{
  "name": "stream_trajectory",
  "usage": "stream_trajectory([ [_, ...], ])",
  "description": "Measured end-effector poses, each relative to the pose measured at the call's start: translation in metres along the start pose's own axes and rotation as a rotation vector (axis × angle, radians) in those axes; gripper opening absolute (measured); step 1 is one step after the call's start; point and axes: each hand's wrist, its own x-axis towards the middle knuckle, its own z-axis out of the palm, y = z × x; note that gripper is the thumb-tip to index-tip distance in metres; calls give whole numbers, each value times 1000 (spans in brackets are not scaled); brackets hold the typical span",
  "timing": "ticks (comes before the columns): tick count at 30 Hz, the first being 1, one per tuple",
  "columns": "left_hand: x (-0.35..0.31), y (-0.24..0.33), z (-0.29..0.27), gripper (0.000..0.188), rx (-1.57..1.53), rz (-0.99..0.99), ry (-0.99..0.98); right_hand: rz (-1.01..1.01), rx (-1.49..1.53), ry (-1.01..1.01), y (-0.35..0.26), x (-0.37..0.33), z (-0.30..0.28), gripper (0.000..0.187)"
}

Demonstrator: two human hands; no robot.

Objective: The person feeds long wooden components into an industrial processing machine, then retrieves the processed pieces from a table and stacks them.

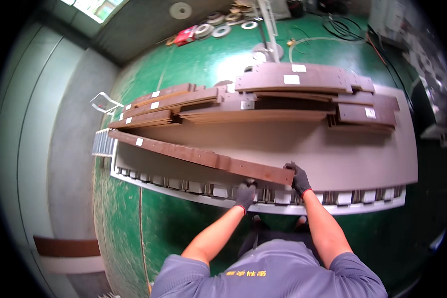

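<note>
A long brown wooden panel [203,156] with small holes and a white label lies slantwise across the near part of the table. At its right end, my right hand [299,180] in a dark glove is closed on the panel, fingers over the end edge. My left hand [246,194], gloved too, is closed just below the panel's near edge, by the row of rollers [196,187]. What its curled fingers hold, if anything, is hidden.
Stacks of brown panels [293,82] cover the far side of the grey table [283,141], with more piled at its left and right ends. Beyond stand a white pole [268,25] and rolls of edging [203,31] on the green floor. Cables [340,27] lie at far right.
</note>
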Motion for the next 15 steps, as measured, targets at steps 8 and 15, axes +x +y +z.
stream_trajectory([
  [8, 1, -7, 62, 45, -746, -658, -169, -12, -512, -729, -28, 76, 21, 36],
  [15, 2, 47, 32, 40, -487, -654, -311, 92, -516, -831, -49, 57, 28, 35],
])
